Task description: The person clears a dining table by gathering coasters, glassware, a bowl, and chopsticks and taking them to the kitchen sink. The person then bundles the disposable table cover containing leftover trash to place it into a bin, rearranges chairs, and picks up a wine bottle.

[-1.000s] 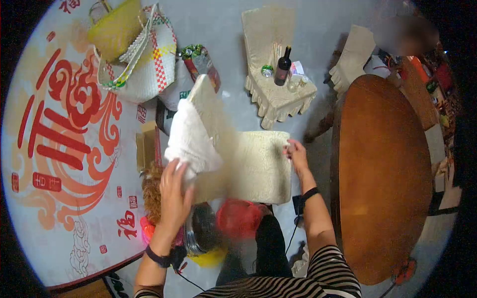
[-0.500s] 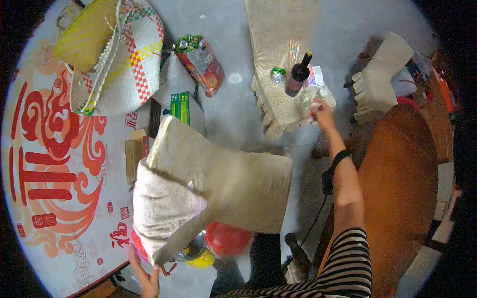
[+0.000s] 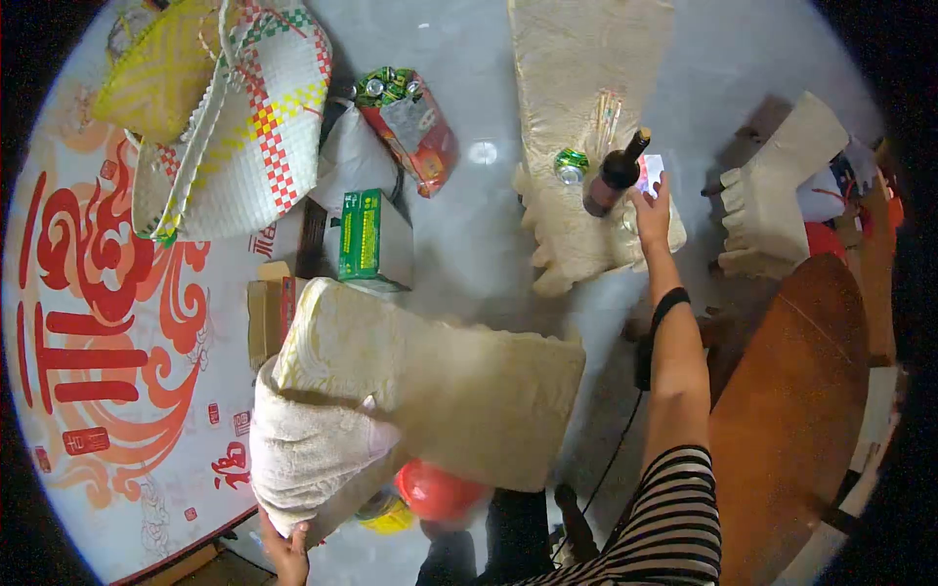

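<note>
My right hand [image 3: 653,217] reaches over a cloth-covered chair seat [image 3: 562,230], its fingers apart. Just left of the fingertips stands a dark wine bottle [image 3: 611,181]. A clear glass container [image 3: 625,239] lies partly hidden under the hand. A green can [image 3: 571,166] and a bundle of thin sticks [image 3: 608,117] are beside the bottle, and a small white-and-pink card [image 3: 651,172] lies behind my fingers. At the lower left, my left hand [image 3: 284,552] grips the edge of a nearer covered chair [image 3: 489,410], where a pale towel [image 3: 318,454] is draped; its fingers are partly hidden.
A red bag of cans [image 3: 410,127], a green-and-white box [image 3: 376,239] and a woven basket [image 3: 274,117] stand at upper left. A brown wooden tabletop [image 3: 791,391] is at right. A red balloon-like object [image 3: 440,488] is below the near chair.
My right hand has left the white-lidded glass container and moved up toward the bottle, its fingers spreading. My left hand stays at the towel-draped chair. The view has shifted slightly.
</note>
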The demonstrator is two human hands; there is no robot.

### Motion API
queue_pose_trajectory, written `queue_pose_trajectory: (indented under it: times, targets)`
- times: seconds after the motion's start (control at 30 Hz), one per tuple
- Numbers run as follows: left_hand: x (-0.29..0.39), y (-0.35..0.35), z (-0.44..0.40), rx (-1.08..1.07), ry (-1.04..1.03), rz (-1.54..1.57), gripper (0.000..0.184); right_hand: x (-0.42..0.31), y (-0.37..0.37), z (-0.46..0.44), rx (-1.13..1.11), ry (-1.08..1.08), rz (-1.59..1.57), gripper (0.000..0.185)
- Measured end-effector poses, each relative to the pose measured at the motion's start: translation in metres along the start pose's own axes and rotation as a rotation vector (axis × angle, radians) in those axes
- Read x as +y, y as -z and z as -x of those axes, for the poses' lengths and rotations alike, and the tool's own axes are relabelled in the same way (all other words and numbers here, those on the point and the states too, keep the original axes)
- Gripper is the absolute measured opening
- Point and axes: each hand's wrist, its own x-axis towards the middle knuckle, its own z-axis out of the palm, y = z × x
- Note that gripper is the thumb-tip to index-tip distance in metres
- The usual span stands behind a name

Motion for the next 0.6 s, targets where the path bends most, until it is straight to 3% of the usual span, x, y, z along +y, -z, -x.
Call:
queue_pose_trajectory:
  times: [0.07, 0.2, 0.4, 0.53, 0.6]
  targets:
    - [0.005, 0.0, -0.001, -0.011, 0.021, -0.124, 0.072, -0.012, 0.006, -0.009, 0.008, -0.045, -0.018, 0.078]
    - [0.015, -0.005, -0.002, -0.019, -0.009, -0.061, 0.07, -0.031, 0.001, -0.026, 0.023, 0.064, -0.042, 0.08]
    - [0.016, -0.006, -0.002, -0.041, -0.003, -0.002, 0.067, -0.042, -0.025, -0.061, 0.077, 0.317, 0.217, 0.083]
    - [0.02, -0.009, -0.006, -0.046, -0.072, 0.002, 0.064, -0.047, -0.033, -0.074, 0.01, 0.329, 0.225, 0.084]
    - [0.019, -0.01, -0.006, -0.021, -0.075, -0.002, 0.063, -0.045, -0.031, -0.074, 0.015, 0.284, 0.299, 0.063]
